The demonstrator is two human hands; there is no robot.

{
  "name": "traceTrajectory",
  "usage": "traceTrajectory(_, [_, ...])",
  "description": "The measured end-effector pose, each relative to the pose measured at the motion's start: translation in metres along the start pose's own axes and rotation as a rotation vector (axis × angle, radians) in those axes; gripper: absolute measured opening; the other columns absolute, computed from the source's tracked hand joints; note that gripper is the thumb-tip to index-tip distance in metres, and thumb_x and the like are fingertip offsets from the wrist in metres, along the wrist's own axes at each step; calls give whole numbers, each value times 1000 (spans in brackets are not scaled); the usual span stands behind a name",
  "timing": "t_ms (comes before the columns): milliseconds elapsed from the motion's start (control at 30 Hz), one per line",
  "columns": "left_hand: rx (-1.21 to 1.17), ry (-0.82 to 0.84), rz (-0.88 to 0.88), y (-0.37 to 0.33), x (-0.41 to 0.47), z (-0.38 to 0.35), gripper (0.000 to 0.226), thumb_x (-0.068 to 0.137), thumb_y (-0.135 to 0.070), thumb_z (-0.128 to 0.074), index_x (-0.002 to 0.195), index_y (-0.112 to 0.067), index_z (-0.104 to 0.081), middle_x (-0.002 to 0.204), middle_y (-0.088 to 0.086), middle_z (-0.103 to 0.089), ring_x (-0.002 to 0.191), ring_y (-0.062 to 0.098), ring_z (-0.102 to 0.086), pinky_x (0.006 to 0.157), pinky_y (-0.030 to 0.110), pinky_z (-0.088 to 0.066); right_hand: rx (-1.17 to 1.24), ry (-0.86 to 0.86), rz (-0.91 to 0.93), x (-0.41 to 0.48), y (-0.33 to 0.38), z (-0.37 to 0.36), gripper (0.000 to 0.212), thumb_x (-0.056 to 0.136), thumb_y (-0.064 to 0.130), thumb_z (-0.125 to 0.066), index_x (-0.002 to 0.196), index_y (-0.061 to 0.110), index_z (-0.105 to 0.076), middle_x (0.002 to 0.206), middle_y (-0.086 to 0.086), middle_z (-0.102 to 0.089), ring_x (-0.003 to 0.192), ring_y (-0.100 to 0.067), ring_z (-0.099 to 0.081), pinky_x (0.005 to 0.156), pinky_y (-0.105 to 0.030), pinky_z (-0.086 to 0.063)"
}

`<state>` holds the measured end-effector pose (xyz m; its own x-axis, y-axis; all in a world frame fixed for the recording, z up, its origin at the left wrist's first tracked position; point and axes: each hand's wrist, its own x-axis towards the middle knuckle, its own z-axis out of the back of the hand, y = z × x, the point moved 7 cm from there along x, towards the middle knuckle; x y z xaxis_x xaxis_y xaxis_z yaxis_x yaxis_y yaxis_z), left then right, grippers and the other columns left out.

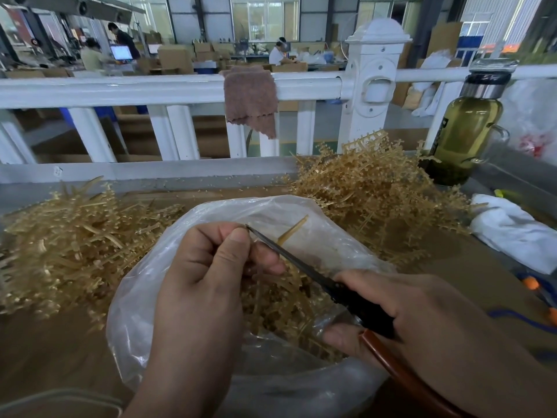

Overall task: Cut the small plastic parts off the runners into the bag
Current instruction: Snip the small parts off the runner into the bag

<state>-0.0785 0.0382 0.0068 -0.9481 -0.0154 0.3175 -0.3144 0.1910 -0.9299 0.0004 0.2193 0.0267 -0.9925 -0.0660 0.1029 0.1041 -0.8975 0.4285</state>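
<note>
1. A factory hall lies behind a white railing [168, 89], with cardboard boxes and seated workers far off; in front of it a brown surface [60, 351] carries the work.
2. The left hand [208, 267] is clenched around a tan plastic runner [294, 228], thumb pressed down on top, and the runner's bare stem pokes up and to the right beyond the fingers.
3. The right hand [422, 315] grips a pair of scissors [325, 285] by the dark handles (a reddish-brown loop shows under the thumb); the blades look closed or nearly so, and their tip touches the left thumb and forefinger.
4. Both hands hover over the open mouth of a clear plastic bag [144, 306], which sits at the near edge of the surface.
5. Inside the bag is a tangle of tan runners and small parts [277, 303], thin sticks with tiny nubs; single parts are too small to tell apart.
6. Left of the bag lies a loose heap of runners [69, 236], mostly bare stems.
7. To the right, farther back, a taller pile of runners [370, 188] bristles with small parts along every branch.
8. Past that pile stands a glass bottle [464, 128] of greenish liquid with a steel neck, and near it a crumpled white cloth [509, 230].
9. A brown towel [250, 98] hangs over the railing.
</note>
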Motion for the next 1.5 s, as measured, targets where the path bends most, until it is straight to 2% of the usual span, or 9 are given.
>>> traceTrajectory(133, [-7, 5, -19, 0, -1, -2, 21, 95, -29, -59, 77, -27, -68, 74, 9, -74, 74, 27, -73, 74, 43, -54, 6, 1, 2, -1, -1, 0, 54, 71, 84, -44, 113, 50, -51, 90, 26, -64, 84, 7, -60, 77, -14, -46])
traceTrajectory(333, [-24, 8, -5, 3, -2, -3, 17, 89, -34, -57, 76, -29, -67, 72, 8, -73, 72, 26, -72, 73, 44, -54, 25, 0, 11, 0, 0, -3, 68, 66, 89, -31, 116, 47, -51, 91, 26, -64, 87, 9, -58, 77, -14, -46])
traceTrajectory(467, [-6, 5, -9, 3, -4, -3, 17, 91, -34, -57, 78, -28, -66, 72, 8, -73, 72, 28, -72, 72, 44, -53, 42, -8, 14, -1, 2, -6, 60, 71, 86, -36, 111, 45, -52, 90, 25, -65, 84, 10, -60, 75, -14, -47])
traceTrajectory(600, [-3, -6, 6, 3, -4, -2, 28, 103, -20, -54, 77, -27, -65, 71, 9, -73, 72, 27, -72, 70, 42, -53, 52, -21, 9, -1, 3, -7, 61, 73, 84, -37, 108, 38, -55, 86, 20, -66, 82, 6, -61, 73, -17, -48])
traceTrajectory(767, [-4, 8, 39, 5, -4, -2, 29, 103, -22, -53, 77, -27, -65, 73, 11, -73, 76, 30, -72, 74, 45, -53, 35, -16, 7, -1, 5, -6, 48, 77, 77, -41, 103, 41, -55, 83, 21, -65, 79, 8, -60, 69, -16, -48])
traceTrajectory(933, [0, 10, 69, 8, -3, -1, 25, 103, -25, -53, 81, -24, -65, 75, 10, -74, 74, 28, -72, 72, 43, -52, 33, -8, 13, 0, 6, -6, 43, 79, 73, -44, 96, 35, -56, 77, 15, -64, 73, 0, -61, 63, -19, -46])
traceTrajectory(1067, [-10, 26, 101, 9, -3, -2, 30, 104, -22, -52, 77, -27, -66, 76, 10, -74, 79, 33, -71, 78, 49, -54, 33, -11, 13, 1, 5, -5, 42, 80, 72, -45, 91, 33, -55, 76, 16, -61, 69, -3, -60, 60, -18, -43])
traceTrajectory(1400, [12, 37, 155, 8, -2, -3, 28, 104, -25, -53, 80, -23, -68, 79, 10, -76, 79, 29, -73, 78, 46, -52, 78, -34, 53, 1, 4, -4, 47, 79, 75, -42, 89, 32, -57, 76, 18, -62, 67, -2, -61, 56, -16, -42])
traceTrajectory(1500, [-37, 41, 185, 7, 0, -2, 29, 103, -24, -54, 77, -22, -67, 78, 13, -75, 74, 28, -72, 70, 42, -53, 73, -68, 66, 1, 3, -5, 49, 78, 76, -43, 94, 32, -59, 79, 18, -62, 68, -2, -61, 57, -16, -42])
